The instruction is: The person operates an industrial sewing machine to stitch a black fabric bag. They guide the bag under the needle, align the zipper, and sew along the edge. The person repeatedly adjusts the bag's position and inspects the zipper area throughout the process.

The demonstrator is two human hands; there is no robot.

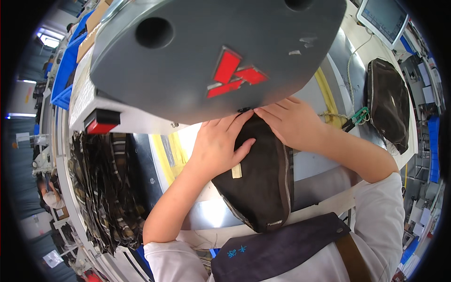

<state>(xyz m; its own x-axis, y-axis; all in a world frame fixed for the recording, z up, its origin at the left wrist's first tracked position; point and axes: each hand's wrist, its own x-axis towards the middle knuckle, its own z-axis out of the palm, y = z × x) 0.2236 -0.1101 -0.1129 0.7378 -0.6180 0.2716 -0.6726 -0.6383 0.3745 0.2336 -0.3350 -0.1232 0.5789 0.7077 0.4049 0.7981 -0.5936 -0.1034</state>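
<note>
A dark brown fabric pouch piece [258, 188] with a long zipper along its right side lies on the work surface, its far end running under a big grey sewing machine head [188, 89]. My left hand [217, 145] rests flat on its left part, fingers stretched forward and thumb spread. On the far right part lies my right hand [293, 123], fingers extended, their tips close to my left fingertips at the machine's lower edge. A small pale tab [236, 172] shows on the fabric below my left thumb. The machine head hides the needle area.
Striped dark fabric pieces [105, 188] hang in a pile at left. At right are another dark zippered pouch [389, 103] and green-handled thread snips [359, 116]. A screen [384, 21] stands far right; blue bins [68, 70] sit far left. Yellow tape strips [164, 157] mark the table.
</note>
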